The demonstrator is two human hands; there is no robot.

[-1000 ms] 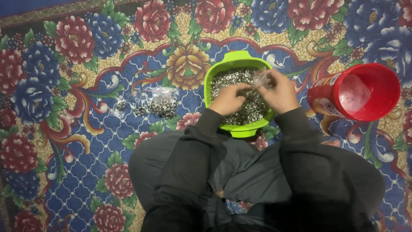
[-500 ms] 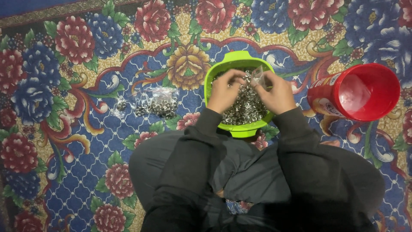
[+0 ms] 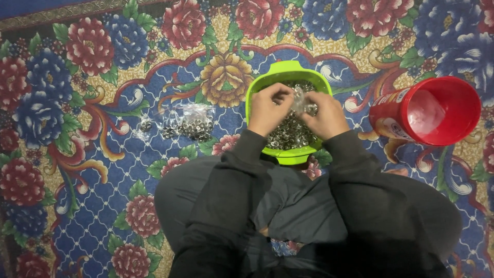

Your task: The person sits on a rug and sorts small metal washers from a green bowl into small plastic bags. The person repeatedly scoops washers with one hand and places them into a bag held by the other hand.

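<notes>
Both hands are working over a green bowl [image 3: 288,72] of small metal pieces [image 3: 290,135], sitting on the rug [image 3: 77,154] just before the person's knees. The left hand [image 3: 268,109] and right hand [image 3: 323,117] are pinching a small clear bag [image 3: 299,100] between them (contents unclear). Filled bags [image 3: 180,123] are lying left of the bowl; a red cup [image 3: 429,110] is lying to its right.

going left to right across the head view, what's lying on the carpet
small clear bags of metal bits → left hand → right hand, both over the green bowl of small metal pieces → red plastic container lying on its side
</notes>
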